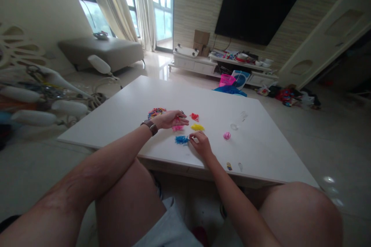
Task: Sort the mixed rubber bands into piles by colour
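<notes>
Pile of blue pieces point(181, 139) beside right hand point(201, 143)

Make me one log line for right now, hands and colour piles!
Left hand: outstretched by pink pile, grip unclear | Right hand: at blue pile, grip unclear | Nearby: yellow pile, red pile on white table
</notes>
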Action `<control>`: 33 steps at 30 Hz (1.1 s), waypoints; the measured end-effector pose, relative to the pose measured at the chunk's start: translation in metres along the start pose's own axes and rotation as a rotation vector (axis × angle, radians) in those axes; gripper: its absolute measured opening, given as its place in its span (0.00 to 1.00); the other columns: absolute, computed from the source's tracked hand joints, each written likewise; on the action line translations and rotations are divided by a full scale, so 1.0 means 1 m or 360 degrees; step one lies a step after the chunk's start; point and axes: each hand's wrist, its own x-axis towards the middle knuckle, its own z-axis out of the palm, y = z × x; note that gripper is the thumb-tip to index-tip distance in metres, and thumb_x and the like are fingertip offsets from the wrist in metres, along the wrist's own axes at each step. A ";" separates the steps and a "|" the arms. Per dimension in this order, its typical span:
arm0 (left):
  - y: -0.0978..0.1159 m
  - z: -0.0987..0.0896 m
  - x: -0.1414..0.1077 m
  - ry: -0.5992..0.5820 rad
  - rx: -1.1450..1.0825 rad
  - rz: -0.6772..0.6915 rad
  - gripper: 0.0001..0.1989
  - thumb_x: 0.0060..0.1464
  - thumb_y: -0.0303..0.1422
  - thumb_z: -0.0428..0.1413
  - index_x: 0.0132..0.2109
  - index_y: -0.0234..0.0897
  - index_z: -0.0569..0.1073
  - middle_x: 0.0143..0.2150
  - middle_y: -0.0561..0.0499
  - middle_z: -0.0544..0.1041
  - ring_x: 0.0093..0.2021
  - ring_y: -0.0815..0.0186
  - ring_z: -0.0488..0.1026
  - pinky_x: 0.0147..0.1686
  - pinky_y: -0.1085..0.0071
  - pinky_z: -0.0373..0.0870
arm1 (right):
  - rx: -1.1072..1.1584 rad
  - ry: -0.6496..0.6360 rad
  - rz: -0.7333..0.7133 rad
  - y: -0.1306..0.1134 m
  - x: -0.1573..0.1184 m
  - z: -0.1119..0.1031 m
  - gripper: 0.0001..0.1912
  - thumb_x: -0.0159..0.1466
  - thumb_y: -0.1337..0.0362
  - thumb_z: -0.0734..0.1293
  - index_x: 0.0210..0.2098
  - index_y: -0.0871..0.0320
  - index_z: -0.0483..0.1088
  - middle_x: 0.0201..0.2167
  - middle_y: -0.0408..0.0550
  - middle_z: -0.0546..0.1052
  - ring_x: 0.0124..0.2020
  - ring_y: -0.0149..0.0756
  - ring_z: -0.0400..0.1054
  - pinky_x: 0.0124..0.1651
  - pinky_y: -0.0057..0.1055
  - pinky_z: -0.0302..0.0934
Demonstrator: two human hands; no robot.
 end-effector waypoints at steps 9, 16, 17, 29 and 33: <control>-0.004 0.005 -0.002 -0.0077 0.0023 -0.0010 0.13 0.56 0.22 0.54 0.49 0.26 0.72 0.49 0.30 0.80 0.47 0.56 0.81 0.50 0.65 0.77 | -0.0065 -0.0049 -0.0035 -0.006 0.002 -0.003 0.07 0.69 0.62 0.66 0.41 0.55 0.76 0.37 0.50 0.80 0.41 0.42 0.72 0.48 0.41 0.67; -0.018 0.007 0.007 -0.0218 0.0234 -0.0015 0.24 0.42 0.11 0.52 0.48 0.26 0.75 0.48 0.35 0.81 0.50 0.61 0.80 0.57 0.66 0.73 | -0.0114 0.0025 -0.0103 -0.014 0.005 -0.010 0.15 0.69 0.62 0.65 0.54 0.53 0.73 0.52 0.51 0.77 0.54 0.44 0.69 0.59 0.45 0.64; -0.020 0.008 0.008 -0.0249 0.0261 -0.0022 0.24 0.42 0.11 0.52 0.48 0.26 0.75 0.48 0.36 0.81 0.50 0.61 0.80 0.58 0.66 0.72 | -0.0122 0.0001 -0.0126 -0.015 0.006 -0.010 0.18 0.68 0.62 0.65 0.57 0.52 0.72 0.55 0.51 0.76 0.56 0.44 0.68 0.61 0.46 0.62; -0.032 0.020 0.011 -0.0494 0.0392 -0.0005 0.26 0.41 0.14 0.57 0.49 0.30 0.76 0.45 0.41 0.82 0.48 0.61 0.79 0.55 0.66 0.71 | -0.0148 -0.0170 -0.0213 -0.019 0.005 -0.010 0.28 0.68 0.62 0.65 0.66 0.50 0.64 0.65 0.49 0.70 0.63 0.46 0.62 0.66 0.49 0.58; -0.027 0.019 0.007 -0.0484 0.0449 -0.0017 0.25 0.42 0.15 0.60 0.50 0.32 0.75 0.43 0.43 0.82 0.46 0.62 0.79 0.53 0.65 0.71 | -0.0104 -0.0075 -0.0190 -0.016 0.005 -0.009 0.27 0.68 0.64 0.65 0.66 0.51 0.65 0.60 0.51 0.73 0.60 0.46 0.65 0.64 0.49 0.60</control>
